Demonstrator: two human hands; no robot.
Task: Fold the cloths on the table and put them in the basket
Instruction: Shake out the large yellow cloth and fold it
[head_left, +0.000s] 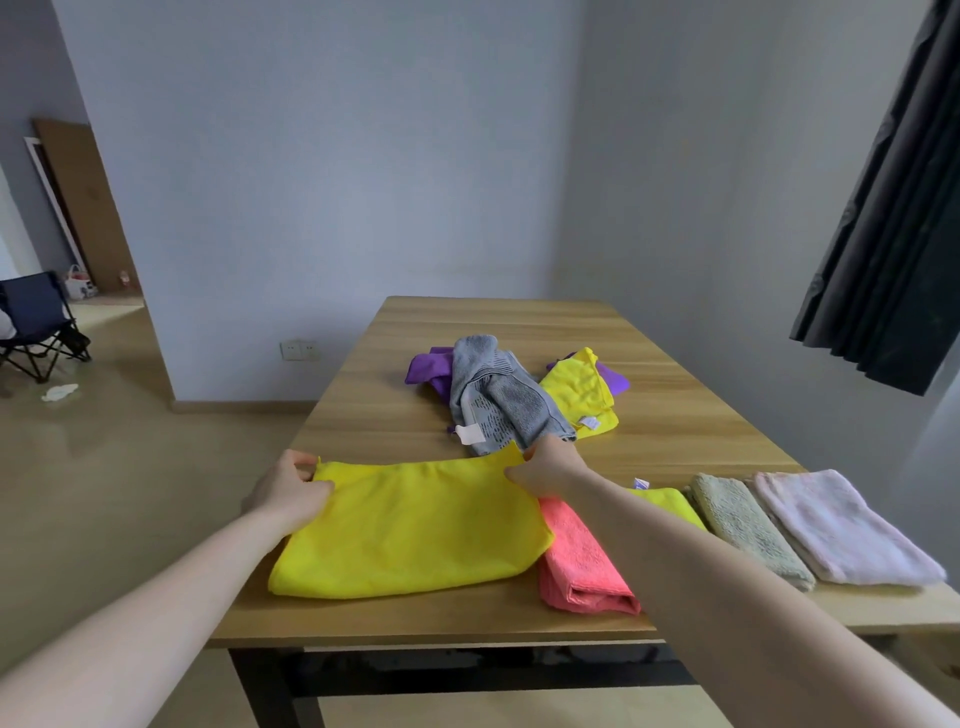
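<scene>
A yellow cloth lies folded in half on the near left part of the wooden table. My left hand pinches its far left corner. My right hand pinches its far right corner. To the right lie folded cloths in a row: a coral one, a yellow one mostly hidden by my right arm, a grey-green one and a pale pink one. Further back sits an unfolded heap: a grey cloth, a purple cloth and another yellow cloth. No basket is in view.
The table's near edge runs just in front of the folded cloths. A dark curtain hangs at the right. At the far left stands a folding chair on the floor.
</scene>
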